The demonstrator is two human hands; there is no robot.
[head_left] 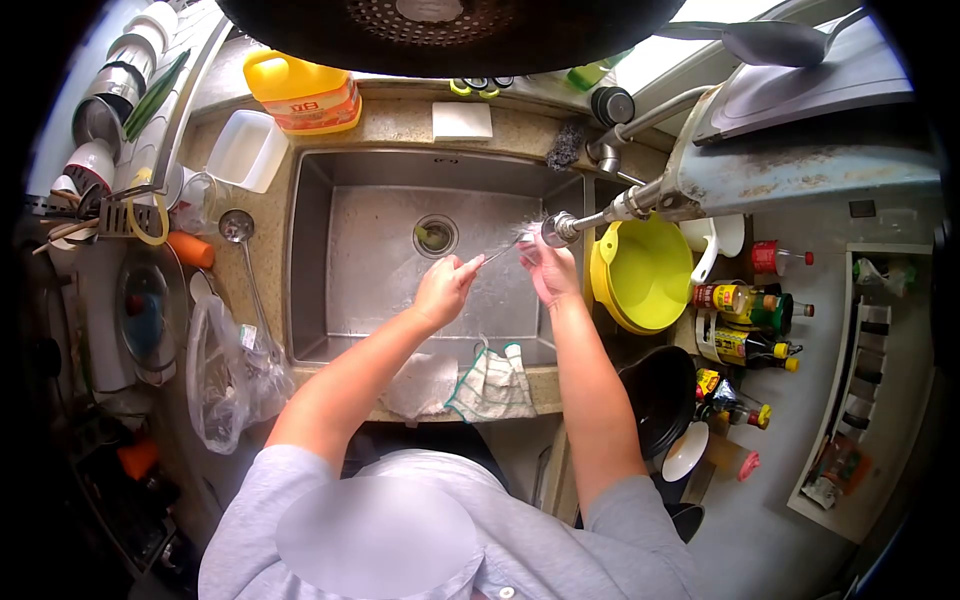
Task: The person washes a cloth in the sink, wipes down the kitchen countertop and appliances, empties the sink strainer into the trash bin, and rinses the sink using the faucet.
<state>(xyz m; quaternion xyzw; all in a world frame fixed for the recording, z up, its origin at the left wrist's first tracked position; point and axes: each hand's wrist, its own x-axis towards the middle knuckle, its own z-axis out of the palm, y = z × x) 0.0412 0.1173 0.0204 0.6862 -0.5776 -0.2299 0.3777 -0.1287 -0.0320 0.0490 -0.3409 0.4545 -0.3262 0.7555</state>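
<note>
My left hand (445,291) is closed round one end of a thin metal utensil (495,255) above the steel sink (365,270). Its exact kind cannot be made out, since my fingers and the splash cover both ends. With fingers curled at the utensil's far end, my right hand (550,270) is held right under the faucet head (561,229). Water sprays over those fingers. Behind my left hand lies the drain (434,237), with something yellow-green in it.
Yellow-green basins (645,275) stand right of the sink, near several bottles (745,345). A cloth (493,385) hangs over the front edge. At the left lie a ladle (238,228) and a plastic bag (215,375). A yellow jug (302,92) is at the back.
</note>
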